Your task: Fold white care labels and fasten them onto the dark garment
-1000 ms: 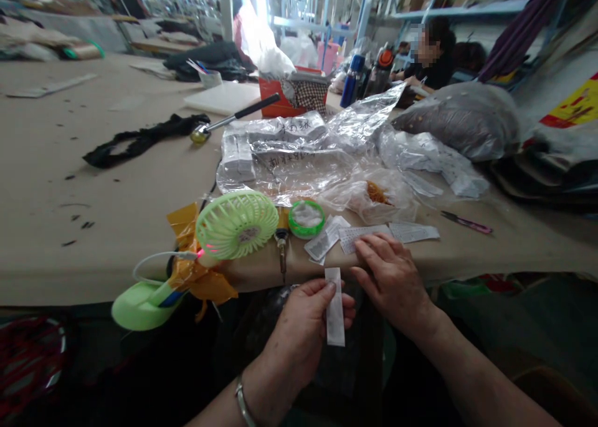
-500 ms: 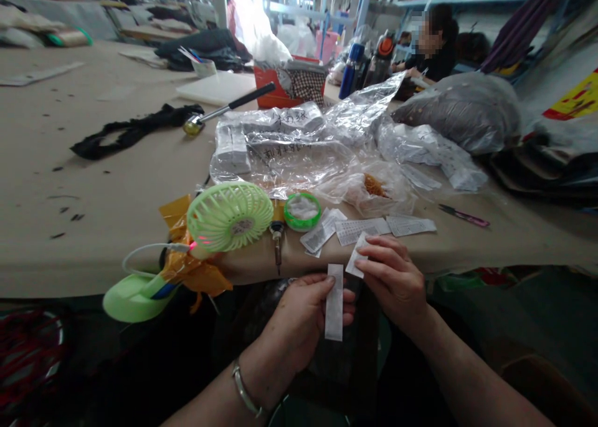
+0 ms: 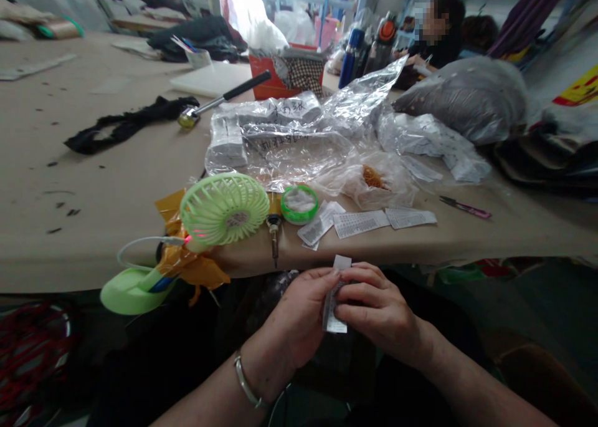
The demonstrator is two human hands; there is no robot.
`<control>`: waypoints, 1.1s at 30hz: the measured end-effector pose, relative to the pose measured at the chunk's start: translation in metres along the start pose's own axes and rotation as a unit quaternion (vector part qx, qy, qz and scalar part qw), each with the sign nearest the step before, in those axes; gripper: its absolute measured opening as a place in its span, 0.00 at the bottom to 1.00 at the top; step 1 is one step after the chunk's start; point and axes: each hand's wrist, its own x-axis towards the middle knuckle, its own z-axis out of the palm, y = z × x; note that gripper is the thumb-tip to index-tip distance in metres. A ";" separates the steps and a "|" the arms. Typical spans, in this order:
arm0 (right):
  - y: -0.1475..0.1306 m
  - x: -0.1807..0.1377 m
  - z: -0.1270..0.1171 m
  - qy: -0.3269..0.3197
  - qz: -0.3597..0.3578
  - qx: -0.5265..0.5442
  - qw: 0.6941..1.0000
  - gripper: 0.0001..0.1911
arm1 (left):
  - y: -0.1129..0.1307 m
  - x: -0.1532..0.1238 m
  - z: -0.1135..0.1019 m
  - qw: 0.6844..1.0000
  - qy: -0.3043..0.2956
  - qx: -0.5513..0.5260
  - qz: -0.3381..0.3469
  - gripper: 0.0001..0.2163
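From where I stood, everything turned on a white paper strip (image 3: 337, 322) held just off the near edge of the table (image 3: 126, 227), between the person's two hands. Its long axis ran near to far, leaning slightly, with a pale end poking out beyond the fingertips on the far side and a printed end showing on the near side. Neither hand was nearer than the other, since both were touching it: the left hand (image 3: 303, 315) from the left, the right hand (image 3: 380, 308) from the right. The left thumb lay along the paper and pinched it against the fingers behind, with no gap showing. The right fingers were bent and drawn close together, closed over the strip's right side, their tips on its face; the right thumb was out of sight. Whether they had one slip or several stacked there, I couldn't tell. Beyond the hands, on the table's near edge, lay more printed labels (image 3: 362, 223) in a loose row, apart from the fingers, their long axes mostly left to right. A green dish (image 3: 299, 204) sat just left of that row, and pink-handled snips (image 3: 466, 207) lay off to its right.
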 end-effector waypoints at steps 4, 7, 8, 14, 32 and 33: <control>-0.002 -0.003 0.003 0.026 0.024 0.008 0.999 0.06 | -0.005 0.002 0.001 1.000 0.018 -0.002 -0.002 0.09; -0.006 -0.002 0.006 0.045 0.033 0.012 0.998 0.07 | -0.009 0.003 0.002 1.000 0.030 -0.010 -0.001 0.08; -0.008 -0.002 0.006 0.050 0.037 0.011 0.998 0.07 | -0.010 0.004 0.003 0.999 0.033 -0.009 0.000 0.08; -0.002 -0.004 -0.012 0.036 0.044 -0.016 0.998 0.07 | -0.013 0.005 0.003 0.998 0.064 0.013 -0.013 0.11; 0.068 -0.046 -0.067 0.021 0.185 -0.295 0.937 0.14 | -0.018 0.007 0.006 0.986 0.130 0.089 -0.050 0.09; 0.070 -0.047 -0.068 0.036 0.181 -0.277 0.943 0.13 | -0.018 0.007 0.006 0.986 0.128 0.091 -0.048 0.09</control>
